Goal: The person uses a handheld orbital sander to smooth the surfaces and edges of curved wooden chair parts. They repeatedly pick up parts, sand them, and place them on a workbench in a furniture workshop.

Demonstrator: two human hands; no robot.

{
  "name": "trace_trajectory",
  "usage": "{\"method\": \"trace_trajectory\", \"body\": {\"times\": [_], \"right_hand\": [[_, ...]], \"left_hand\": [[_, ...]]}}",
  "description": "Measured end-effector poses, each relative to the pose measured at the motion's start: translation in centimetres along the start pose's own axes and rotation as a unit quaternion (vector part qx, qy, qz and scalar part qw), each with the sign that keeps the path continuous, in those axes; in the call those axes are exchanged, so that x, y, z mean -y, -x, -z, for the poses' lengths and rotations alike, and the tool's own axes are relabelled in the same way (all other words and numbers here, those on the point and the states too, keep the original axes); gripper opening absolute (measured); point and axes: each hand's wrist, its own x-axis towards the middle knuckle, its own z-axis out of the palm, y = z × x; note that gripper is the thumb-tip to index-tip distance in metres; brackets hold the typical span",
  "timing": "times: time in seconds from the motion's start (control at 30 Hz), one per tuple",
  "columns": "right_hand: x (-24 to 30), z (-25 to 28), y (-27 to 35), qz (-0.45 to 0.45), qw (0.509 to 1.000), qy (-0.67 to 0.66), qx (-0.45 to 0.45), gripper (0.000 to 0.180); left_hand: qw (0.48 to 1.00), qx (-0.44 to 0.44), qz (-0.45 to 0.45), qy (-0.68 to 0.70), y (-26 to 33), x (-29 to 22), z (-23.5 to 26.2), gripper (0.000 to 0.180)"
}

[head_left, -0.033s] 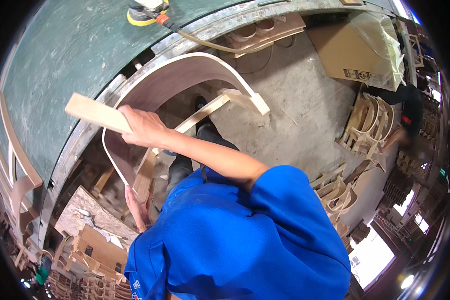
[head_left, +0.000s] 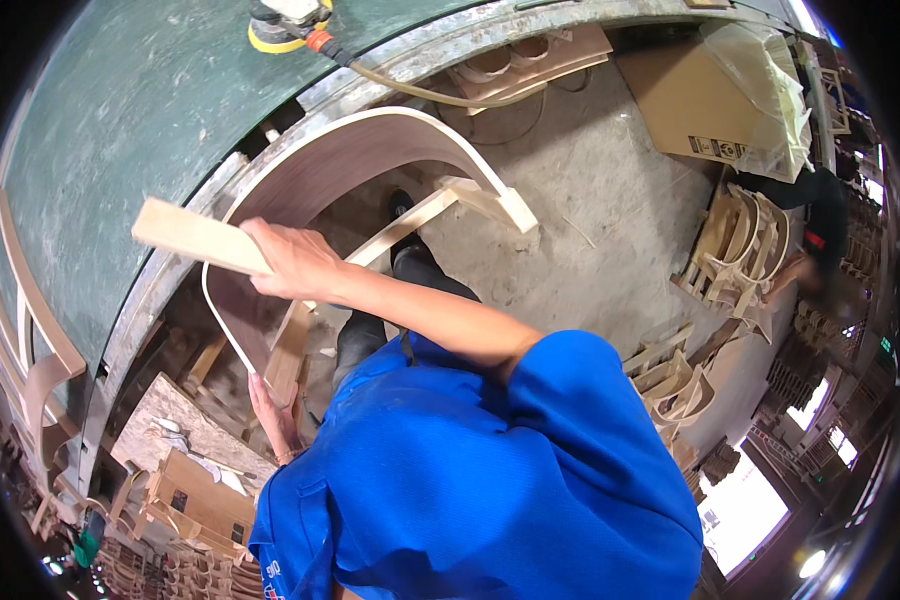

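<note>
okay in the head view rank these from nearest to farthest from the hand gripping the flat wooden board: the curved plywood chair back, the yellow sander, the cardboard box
From that hand:
1. Curved plywood chair back, just beside and above it.
2. Yellow sander, top edge on the green table.
3. Cardboard box, far upper right on the floor.

Person in a blue shirt [head_left: 470, 480] has the right hand [head_left: 295, 262] wrapped round a flat wood block [head_left: 198, 237], pressed on the rim of a curved plywood chair shell [head_left: 340, 160]. Left hand [head_left: 273, 415] grips the shell's lower edge. An orbital sander [head_left: 288, 20] sits at the green table's [head_left: 120, 110] far edge.
</note>
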Motion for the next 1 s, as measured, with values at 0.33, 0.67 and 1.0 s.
{"method": "trace_trajectory", "body": {"times": [0.33, 0.67, 1.0], "right_hand": [[-5.6, 12.2, 13.5, 0.014, 0.982, 0.187, 0.019, 0.053], [-6.1, 15.9, 8.8, -0.07, 0.994, 0.087, -0.01, 0.047], [-2.3, 10.4, 1.4, 0.033, 0.998, 0.051, 0.013, 0.057]], "left_hand": [[0.997, -0.021, 0.022, 0.075, 1.6, -1.1, -2.3, 0.059], [0.996, -0.064, 0.024, 0.058, 1.3, -0.9, -2.6, 0.058], [0.994, 0.013, -0.057, 0.096, 2.0, 0.4, -1.1, 0.056]]}}
